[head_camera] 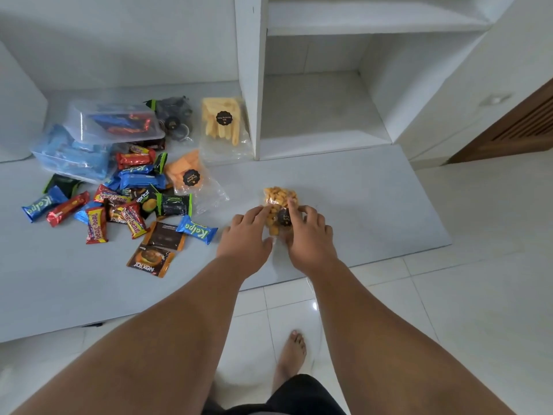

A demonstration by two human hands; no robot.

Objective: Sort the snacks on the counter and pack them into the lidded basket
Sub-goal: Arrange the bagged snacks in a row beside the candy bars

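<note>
1. At the far left of the pale surface (374, 187) lies a blue Kalpa wrapper (42, 207), with a red bar (67, 208) just beside it.
2. Behind them stands a clear plastic lidded basket (98, 139) (its lid sits tilted on top), holding blue and red packets.
3. In front of the basket spreads a loose pile of snacks (128, 202): bang-bang bars, Nextar packets, dark green-edged sachets, several overlapping.
4. A brown Nextar packet (151, 260) lies nearest the front edge, apart from the pile, and another blue Kalpa packet (197, 229) lies just behind it to the right.
5. Behind the pile sit a dark bag (173, 115), a clear bag of orange crackers (188, 175) and a clear bag of pale yellow sticks (223, 124), the last leaning by the white shelf divider (250, 76).
6. The left hand (245, 235) rests palm down, fingers spread, its fingertips touching the left edge of a small clear bag of golden nuggets (279, 199).
7. The right hand (308, 232) presses on the same bag from the right, fingers over its black round label; both hands pin it to the surface rather than lift it.
8. A bare foot (291, 351) stands on the white floor tiles below.
</note>
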